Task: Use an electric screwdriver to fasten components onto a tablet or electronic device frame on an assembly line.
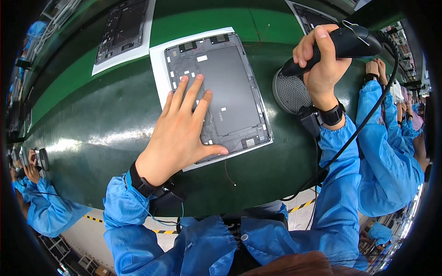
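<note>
A dark grey tablet housing [235,87], its inner side up with small white labels, lies on a white sheet [159,69]. My left hand [177,124] rests on its left part, fingers spread and thumb at the near edge. A thin red wire [227,170] runs from that edge onto the table. To the right of the housing, my right hand [324,64] is closed round the handle of a black corded hand tool [352,42]. The tool has a wire loop at its handle end and a round, grey mesh-textured head [291,92]. Whether the head touches the table I cannot tell.
More tablet housings lie on white sheets at the far left [122,32] and far right [313,16] of the green table [92,124]. The tool's black cable [368,117] hangs past my right forearm. Co-workers in blue sleeves [382,161] sit at right and left.
</note>
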`<state>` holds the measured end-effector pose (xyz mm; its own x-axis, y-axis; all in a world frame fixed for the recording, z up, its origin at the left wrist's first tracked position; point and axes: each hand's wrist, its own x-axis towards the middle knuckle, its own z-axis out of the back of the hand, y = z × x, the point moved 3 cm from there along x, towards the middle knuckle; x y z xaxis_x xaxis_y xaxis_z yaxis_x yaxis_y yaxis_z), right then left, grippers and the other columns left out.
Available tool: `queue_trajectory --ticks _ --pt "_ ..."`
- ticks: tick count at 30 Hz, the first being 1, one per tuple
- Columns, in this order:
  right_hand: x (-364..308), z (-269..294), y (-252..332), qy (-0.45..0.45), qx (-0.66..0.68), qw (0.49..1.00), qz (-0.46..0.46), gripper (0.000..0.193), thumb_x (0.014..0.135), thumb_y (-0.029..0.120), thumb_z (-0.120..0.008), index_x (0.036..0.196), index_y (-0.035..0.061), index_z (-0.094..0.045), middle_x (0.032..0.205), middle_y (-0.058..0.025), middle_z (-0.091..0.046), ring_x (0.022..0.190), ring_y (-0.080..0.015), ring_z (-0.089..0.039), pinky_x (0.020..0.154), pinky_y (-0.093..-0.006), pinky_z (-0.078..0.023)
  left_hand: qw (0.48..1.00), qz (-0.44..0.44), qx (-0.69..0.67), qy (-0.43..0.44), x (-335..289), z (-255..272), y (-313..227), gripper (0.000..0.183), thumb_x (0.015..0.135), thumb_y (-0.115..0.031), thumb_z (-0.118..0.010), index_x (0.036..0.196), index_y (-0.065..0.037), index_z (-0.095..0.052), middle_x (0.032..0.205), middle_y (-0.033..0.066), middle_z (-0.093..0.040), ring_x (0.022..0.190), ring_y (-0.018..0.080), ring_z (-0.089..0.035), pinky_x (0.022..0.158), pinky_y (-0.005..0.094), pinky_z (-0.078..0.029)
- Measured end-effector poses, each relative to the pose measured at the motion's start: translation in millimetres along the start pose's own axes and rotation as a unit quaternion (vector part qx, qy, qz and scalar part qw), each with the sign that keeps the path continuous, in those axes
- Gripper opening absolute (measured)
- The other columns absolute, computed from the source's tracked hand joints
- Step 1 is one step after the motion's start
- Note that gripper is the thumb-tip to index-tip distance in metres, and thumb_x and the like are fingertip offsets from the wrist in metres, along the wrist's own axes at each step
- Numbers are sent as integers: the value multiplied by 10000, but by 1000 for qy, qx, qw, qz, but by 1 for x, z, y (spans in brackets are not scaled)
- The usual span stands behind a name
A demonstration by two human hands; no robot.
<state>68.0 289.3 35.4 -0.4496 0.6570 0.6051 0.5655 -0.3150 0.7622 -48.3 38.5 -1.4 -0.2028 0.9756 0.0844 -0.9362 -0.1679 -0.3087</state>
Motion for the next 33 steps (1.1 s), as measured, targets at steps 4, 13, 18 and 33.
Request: queue_trajectory --ticks 4,13,18,33 --pt "2 5 -2 -9 -21 1000 -1 123 956 101 -595 905 -7 -568 556 -76 -505 413 -149 -463 433 -305 -428 1000 -2 4 -3 3 -2 -1 1066 605 -619 -832 1358 58 -502 1528 267 -351 1437 478 -295 1158 519 -327" --pt "3 9 -7 -19 9 1000 4 115 947 80 -627 877 -3 -588 539 -74 -516 399 -152 -476 413 -308 -423 1000 0 5 1 8 -8 -1 1064 609 -622 -828 1361 58 -505 1528 266 -353 1435 474 -302 1162 518 -320" --pt "4 11 -11 -6 4 1000 2 122 951 82 -623 869 -1 -588 537 -73 -517 394 -150 -476 413 -305 -427 1000 2 0 6 10 -9 0 1062 608 -605 -839 1366 58 -501 1533 266 -347 1439 473 -295 1163 520 -317" --pt "5 16 -17 -9 5 1000 -15 135 953 100 -627 874 0 -582 538 -77 -512 401 -159 -486 424 -314 -432 1000 0 1 10 13 -14 3 1062 609 -613 -833 1371 47 -498 1533 273 -349 1441 472 -296 1165 513 -314"
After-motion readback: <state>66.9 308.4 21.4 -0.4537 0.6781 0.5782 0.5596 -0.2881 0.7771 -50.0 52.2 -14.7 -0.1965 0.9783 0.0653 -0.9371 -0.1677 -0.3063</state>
